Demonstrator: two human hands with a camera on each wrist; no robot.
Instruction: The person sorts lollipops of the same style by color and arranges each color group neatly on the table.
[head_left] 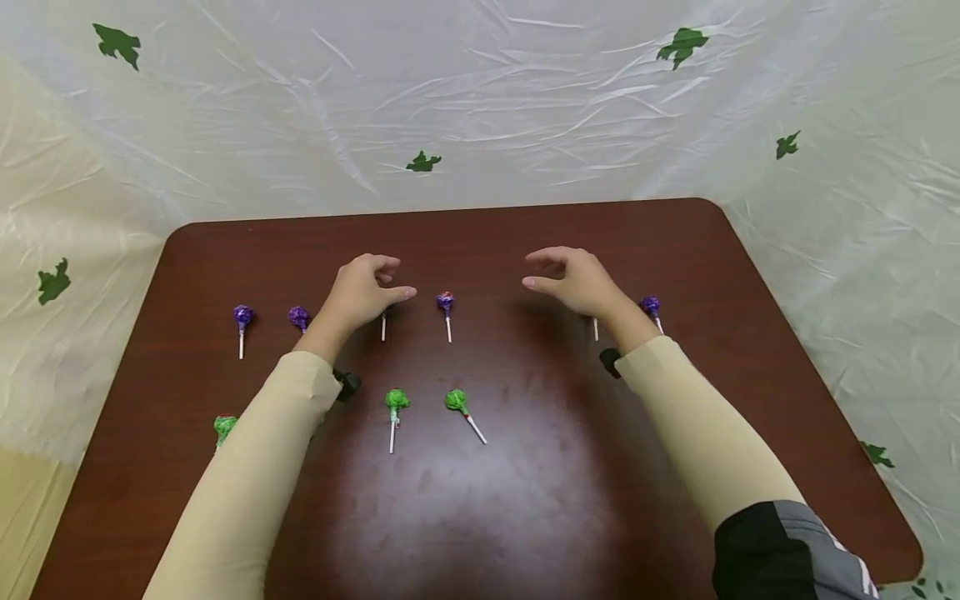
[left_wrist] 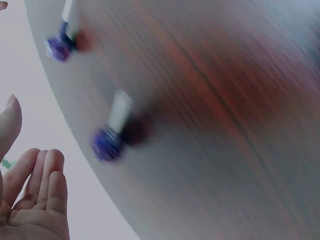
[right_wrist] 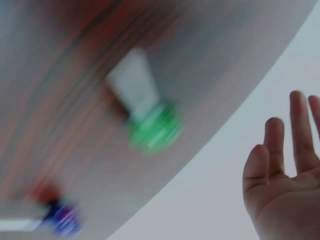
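Note:
My left hand (head_left: 363, 292) hovers over the far left half of the brown table, fingers loosely bent, holding nothing. Under it, one lollipop shows only its white stick (head_left: 383, 327). Just right of that hand lies a purple lollipop (head_left: 446, 303). My right hand (head_left: 573, 279) hovers on the right side, also holding nothing, thumb and fingers apart. Beneath its wrist another white stick (head_left: 596, 330) shows, its head hidden, with a purple lollipop (head_left: 650, 307) beside the forearm. The right wrist view has a blurred green lollipop (right_wrist: 155, 129); the left wrist view, a blurred purple lollipop (left_wrist: 107, 144).
More purple lollipops (head_left: 243, 317) lie at the left, one partly behind the left wrist. Nearer are two green lollipops (head_left: 397, 400) in the middle and another green lollipop (head_left: 224, 425), partly covered by the left sleeve. A white sheet with green leaf shapes surrounds the brown table (head_left: 480, 517).

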